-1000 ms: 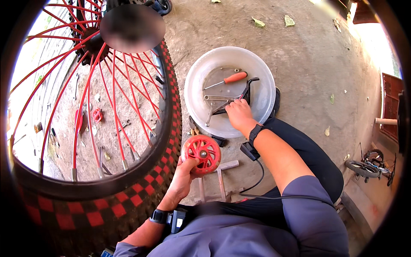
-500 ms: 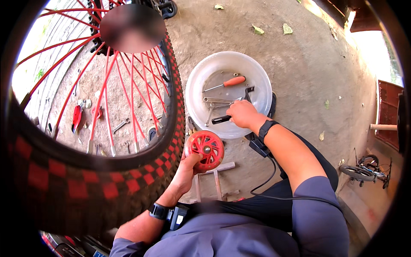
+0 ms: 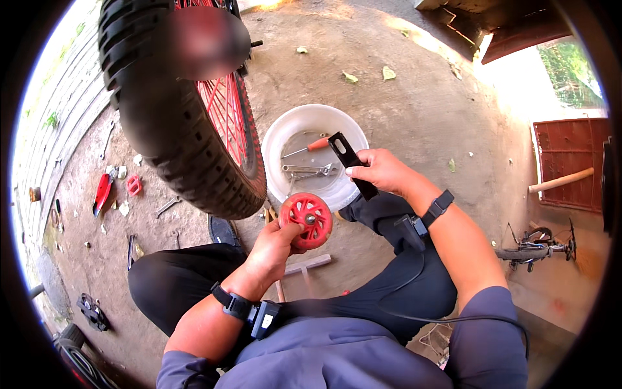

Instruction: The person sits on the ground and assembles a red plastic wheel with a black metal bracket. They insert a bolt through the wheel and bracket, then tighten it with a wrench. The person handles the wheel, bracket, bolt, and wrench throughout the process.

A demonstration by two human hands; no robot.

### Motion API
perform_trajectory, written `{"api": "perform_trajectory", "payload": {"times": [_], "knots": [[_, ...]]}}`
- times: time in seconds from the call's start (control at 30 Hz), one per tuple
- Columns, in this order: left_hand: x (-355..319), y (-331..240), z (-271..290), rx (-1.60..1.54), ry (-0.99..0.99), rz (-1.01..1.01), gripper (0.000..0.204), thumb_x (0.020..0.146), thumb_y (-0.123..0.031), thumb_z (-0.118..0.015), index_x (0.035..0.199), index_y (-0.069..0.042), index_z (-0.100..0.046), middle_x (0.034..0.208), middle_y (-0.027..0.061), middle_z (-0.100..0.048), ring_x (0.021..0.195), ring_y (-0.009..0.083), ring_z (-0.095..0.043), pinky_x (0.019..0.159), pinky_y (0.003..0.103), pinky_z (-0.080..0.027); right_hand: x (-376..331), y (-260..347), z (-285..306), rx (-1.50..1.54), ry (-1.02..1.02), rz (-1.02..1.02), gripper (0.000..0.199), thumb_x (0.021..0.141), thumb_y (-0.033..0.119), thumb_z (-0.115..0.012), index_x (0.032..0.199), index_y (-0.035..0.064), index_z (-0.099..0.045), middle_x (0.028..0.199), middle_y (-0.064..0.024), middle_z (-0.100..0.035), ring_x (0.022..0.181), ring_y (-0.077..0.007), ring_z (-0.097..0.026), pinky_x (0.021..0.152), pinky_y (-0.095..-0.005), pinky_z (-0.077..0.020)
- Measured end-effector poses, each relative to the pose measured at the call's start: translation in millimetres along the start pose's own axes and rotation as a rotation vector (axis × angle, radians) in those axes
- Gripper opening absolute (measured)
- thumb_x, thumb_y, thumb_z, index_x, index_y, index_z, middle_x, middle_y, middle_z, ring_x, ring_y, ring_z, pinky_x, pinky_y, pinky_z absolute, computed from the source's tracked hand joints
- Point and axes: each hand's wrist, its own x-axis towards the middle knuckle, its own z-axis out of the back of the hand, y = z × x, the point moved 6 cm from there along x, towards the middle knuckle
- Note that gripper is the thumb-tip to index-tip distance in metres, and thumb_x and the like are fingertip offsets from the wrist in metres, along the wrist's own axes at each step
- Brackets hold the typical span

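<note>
My left hand (image 3: 272, 249) is closed around the lower left edge of a small red wheel (image 3: 299, 217) with curved spokes and a metal hub bolt. In my right hand (image 3: 382, 172) is a flat black metal bracket (image 3: 353, 163) with a slot near its upper end, pinched between thumb and fingers. The bracket is tilted over the right side of a round white plastic basin (image 3: 275, 133), apart from the wheel. Inside the basin lie a screwdriver with an orange handle (image 3: 318, 143) and several wrenches (image 3: 311, 170).
A large bicycle tyre (image 3: 188, 155) with red spokes looms at the upper left. On the ground at left are a red-handled tool (image 3: 102, 193), a wrench (image 3: 169, 207) and a black pedal-like part (image 3: 92, 312). A small bicycle (image 3: 534, 249) lies at far right.
My right hand has lifted the black bracket out of the basin and brought it to the right. The bicycle tyre has turned and now shows its tread. The left hand keeps the red wheel.
</note>
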Motion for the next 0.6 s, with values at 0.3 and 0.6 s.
{"api": "perform_trajectory", "payload": {"times": [0.3,0.6], "knots": [[-11.9,-4.1,-3.4,0.046,0.029,-0.052,0.025,0.092,-0.017,-0.060,0.110,0.000,-0.065,0.092,0.0070,-0.067,0.074,0.0154,-0.061,0.066,0.030,-0.049,-58.7,29.1,10.2,0.322,-0.153,0.012,0.025,0.094,0.029,-0.071,0.102,0.0054,-0.069,0.088,-0.0009,-0.069,0.079,-0.0089,-0.063,0.073,-0.0260,-0.0504],[-12.3,-2.6,-4.2,0.072,0.069,-0.064,0.026,0.094,-0.019,-0.060,0.111,0.001,-0.064,0.092,0.0062,-0.066,0.076,0.0145,-0.061,0.067,0.030,-0.049,-93.1,32.2,40.2,0.644,-0.484,0.021,0.020,0.093,0.027,-0.071,0.094,0.0105,-0.059,0.085,-0.0059,-0.071,0.073,-0.0175,-0.069,0.066,-0.0330,-0.0567]]}}
